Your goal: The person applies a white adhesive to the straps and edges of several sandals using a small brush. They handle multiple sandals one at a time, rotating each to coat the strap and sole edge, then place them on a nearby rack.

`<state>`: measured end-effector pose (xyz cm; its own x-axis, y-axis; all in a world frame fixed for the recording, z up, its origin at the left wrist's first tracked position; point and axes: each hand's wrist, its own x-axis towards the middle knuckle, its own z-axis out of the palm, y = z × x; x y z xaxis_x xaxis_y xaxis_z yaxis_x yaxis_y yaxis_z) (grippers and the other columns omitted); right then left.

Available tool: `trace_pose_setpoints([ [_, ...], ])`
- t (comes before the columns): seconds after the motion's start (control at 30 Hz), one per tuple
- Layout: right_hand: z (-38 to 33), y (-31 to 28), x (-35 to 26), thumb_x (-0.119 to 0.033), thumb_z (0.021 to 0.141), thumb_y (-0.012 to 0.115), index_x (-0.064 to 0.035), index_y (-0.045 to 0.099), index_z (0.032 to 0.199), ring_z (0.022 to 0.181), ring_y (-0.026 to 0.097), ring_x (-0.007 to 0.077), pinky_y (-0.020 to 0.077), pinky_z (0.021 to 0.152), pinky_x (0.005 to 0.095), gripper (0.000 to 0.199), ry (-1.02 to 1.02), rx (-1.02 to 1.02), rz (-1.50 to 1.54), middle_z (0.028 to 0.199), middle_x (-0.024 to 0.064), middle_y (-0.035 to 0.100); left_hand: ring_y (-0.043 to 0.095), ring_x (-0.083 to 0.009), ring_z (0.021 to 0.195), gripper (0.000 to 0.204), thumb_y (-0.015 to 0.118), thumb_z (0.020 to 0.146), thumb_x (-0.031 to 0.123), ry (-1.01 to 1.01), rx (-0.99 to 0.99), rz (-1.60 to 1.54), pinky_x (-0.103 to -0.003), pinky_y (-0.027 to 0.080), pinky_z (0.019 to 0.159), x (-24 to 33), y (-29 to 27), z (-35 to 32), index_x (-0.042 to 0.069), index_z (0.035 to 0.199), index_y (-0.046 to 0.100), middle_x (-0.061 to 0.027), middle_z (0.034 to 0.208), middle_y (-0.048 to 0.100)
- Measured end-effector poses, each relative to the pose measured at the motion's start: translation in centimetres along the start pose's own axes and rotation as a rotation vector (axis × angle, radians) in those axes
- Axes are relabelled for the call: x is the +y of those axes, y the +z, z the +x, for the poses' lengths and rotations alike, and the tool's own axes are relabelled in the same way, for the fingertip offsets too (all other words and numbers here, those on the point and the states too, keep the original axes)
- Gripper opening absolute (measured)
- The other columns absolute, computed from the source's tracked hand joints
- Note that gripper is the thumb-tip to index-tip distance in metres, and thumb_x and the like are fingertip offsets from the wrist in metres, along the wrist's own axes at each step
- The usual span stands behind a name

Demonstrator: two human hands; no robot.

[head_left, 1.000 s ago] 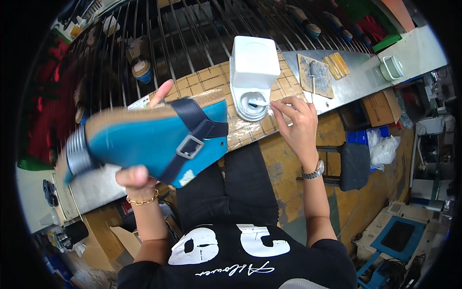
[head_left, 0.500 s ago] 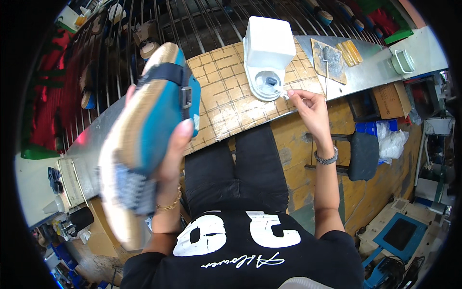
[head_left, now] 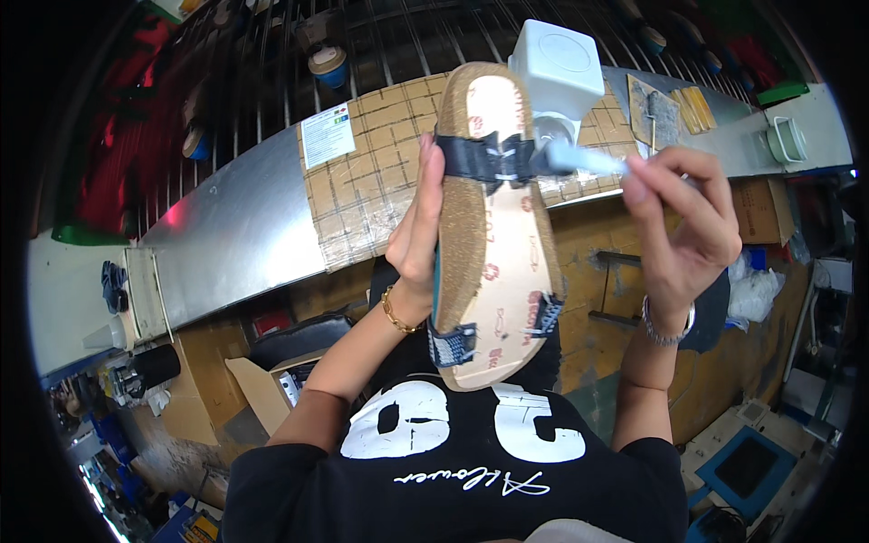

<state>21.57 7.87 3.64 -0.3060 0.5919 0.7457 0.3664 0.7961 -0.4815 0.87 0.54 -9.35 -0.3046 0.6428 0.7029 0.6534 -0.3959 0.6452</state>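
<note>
My left hand (head_left: 418, 237) is wrapped round the left edge of an unfinished sandal (head_left: 478, 244), held up with its underside toward me. Its bottom has a brown cork rim and a pale middle with red markings. A dark strap (head_left: 464, 160) folds over the sides near the far end, and patterned strap ends (head_left: 453, 346) show near the heel. Between the fingers of my right hand (head_left: 685, 217) is a small brush (head_left: 587, 160) with a pale handle, blurred by motion. Its dark tip is at the strap's right edge; whether it touches cannot be made out.
Behind the sandal a white pot (head_left: 559, 71) with a small front cup stands on the taped cardboard (head_left: 371, 195) covering the metal bench (head_left: 231, 244). Yellow sticks (head_left: 692, 110) and a green container (head_left: 786, 140) lie right. Racks with more shoes (head_left: 328, 65) stand beyond.
The sandal has turned from its side to show its underside and moved right, before my chest. My right hand has left the pot's cup with the brush and come toward the sandal.
</note>
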Motion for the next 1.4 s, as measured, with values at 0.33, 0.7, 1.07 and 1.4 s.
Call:
trace_pose_setpoints([
  [0.33, 0.9, 0.9, -1.9, 0.007, 0.073, 0.079, -0.0042, 0.080, 0.098, 0.076, 0.057, 0.0121, 0.0431, 0.066, 0.0222, 0.027, -0.049, 0.013, 0.014, 0.087, 0.0054, 0.064, 0.046, -0.0202, 0.134, 0.074, 0.037, 0.102, 0.049, -0.369, -0.270, -0.284, -0.030, 0.044, 0.108, 3.3, -2.3, 1.9, 0.006, 0.158, 0.016, -0.0181, 0.156, 0.032],
  [0.7, 2.3, -1.2, -1.4, 0.009, 0.071, 0.078, 0.0003, 0.078, 0.099, 0.087, 0.060, 0.0183, 0.0467, 0.075, 0.0265, 0.029, -0.251, -0.098, -0.040, 0.097, 0.0122, 0.066, 0.059, -0.0320, 0.120, 0.056, 0.056, 0.092, 0.017, 0.064, -0.145, -0.132, -0.033, 0.054, 0.093, 2.5, -2.5, 3.1, -0.005, 0.141, 0.038, -0.0321, 0.141, 0.045],
  [1.07, 2.6, -2.2, -1.2, 0.009, 0.069, 0.077, 0.0005, 0.078, 0.097, 0.087, 0.059, 0.0187, 0.0446, 0.073, 0.0255, 0.029, -0.239, -0.208, 0.030, 0.097, 0.0127, 0.064, 0.061, -0.0288, 0.115, 0.053, 0.053, 0.095, 0.022, -0.043, -0.203, -0.243, -0.032, 0.055, 0.091, 3.6, -2.7, 3.3, -0.004, 0.139, 0.041, -0.0289, 0.136, 0.049],
  [1.4, 3.2, -2.4, -1.7, 0.006, 0.075, 0.074, 0.0014, 0.077, 0.097, 0.088, 0.057, 0.0184, 0.0430, 0.076, 0.0253, 0.023, -0.092, -0.304, 0.238, 0.097, 0.0123, 0.063, 0.062, -0.0260, 0.111, 0.051, 0.050, 0.097, 0.026, -0.162, -0.193, -0.380, -0.030, 0.055, 0.089, 3.7, -2.9, 3.4, -0.002, 0.138, 0.043, -0.0259, 0.132, 0.052],
])
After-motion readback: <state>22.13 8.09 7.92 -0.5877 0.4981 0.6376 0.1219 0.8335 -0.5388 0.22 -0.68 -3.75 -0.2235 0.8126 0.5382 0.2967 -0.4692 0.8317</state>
